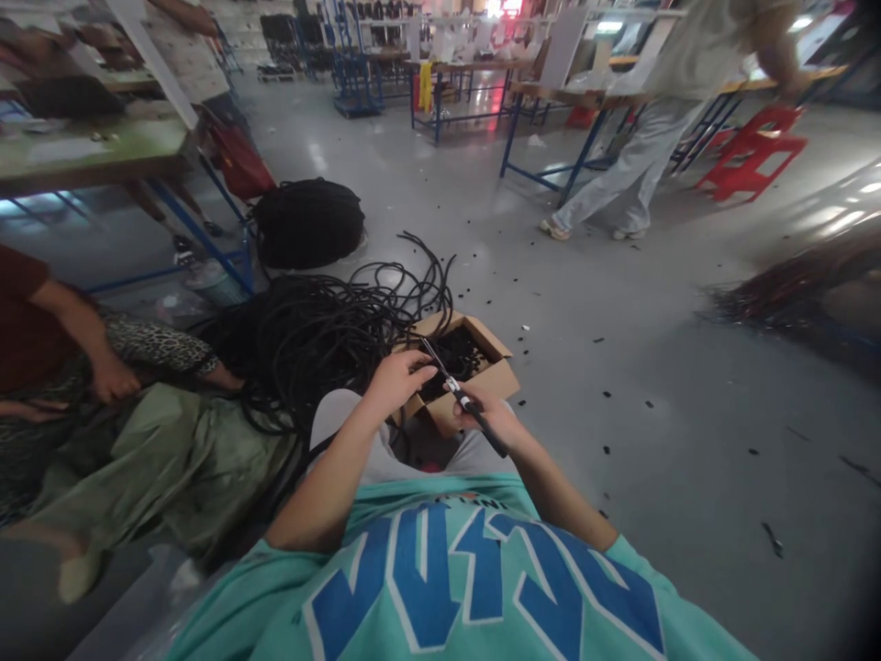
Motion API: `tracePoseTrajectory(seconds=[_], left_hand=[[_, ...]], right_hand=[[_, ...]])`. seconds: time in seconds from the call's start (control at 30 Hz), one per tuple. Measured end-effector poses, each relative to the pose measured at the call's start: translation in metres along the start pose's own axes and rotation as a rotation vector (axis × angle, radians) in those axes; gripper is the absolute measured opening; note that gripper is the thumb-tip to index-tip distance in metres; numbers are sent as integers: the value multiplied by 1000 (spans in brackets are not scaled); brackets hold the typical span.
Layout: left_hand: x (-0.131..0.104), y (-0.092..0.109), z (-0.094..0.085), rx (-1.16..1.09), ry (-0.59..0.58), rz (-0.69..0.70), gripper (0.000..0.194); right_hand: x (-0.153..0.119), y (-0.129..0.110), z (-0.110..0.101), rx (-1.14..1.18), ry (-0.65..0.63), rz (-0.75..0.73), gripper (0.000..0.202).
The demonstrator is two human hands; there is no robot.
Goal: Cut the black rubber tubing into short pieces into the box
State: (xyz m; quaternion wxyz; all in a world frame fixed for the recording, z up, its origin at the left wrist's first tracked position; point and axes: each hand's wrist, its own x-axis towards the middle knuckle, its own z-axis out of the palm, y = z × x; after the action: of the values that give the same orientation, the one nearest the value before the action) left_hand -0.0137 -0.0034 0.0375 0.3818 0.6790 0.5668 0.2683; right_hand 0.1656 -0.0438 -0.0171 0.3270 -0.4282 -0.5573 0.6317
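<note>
My right hand (485, 413) is wrapped round the black handle of a hand cutter (452, 386), whose narrow metal blade points up and to the left. Beside the blade tip, my left hand (403, 378) has its fingers curled together; what lies between them is too small to tell. Both hands are over an open cardboard box (507, 381) between my knees. Small cut black pieces (462, 353) lie inside it. Just left of the box spreads a large tangle of black tubing (309, 321), some of it passing close to my left forearm.
A round black bundle (309, 223) sits behind the tubing. At left, a person (114, 367) sits close by, near a blue-legged table (89, 151). Another person (661, 119) walks near red stools (757, 156). Small black scraps (607, 450) dot the grey floor.
</note>
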Motion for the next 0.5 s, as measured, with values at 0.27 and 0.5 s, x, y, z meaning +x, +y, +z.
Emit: tracePoseTrajectory(seconds=[0.27, 0.5], left_hand=[[9, -21, 10, 73, 43, 47, 23], [14, -29, 12, 165, 77, 140, 23]], right_hand=[[6, 11, -1, -143, 120, -19, 28], [11, 17, -3, -194, 154, -26, 34]])
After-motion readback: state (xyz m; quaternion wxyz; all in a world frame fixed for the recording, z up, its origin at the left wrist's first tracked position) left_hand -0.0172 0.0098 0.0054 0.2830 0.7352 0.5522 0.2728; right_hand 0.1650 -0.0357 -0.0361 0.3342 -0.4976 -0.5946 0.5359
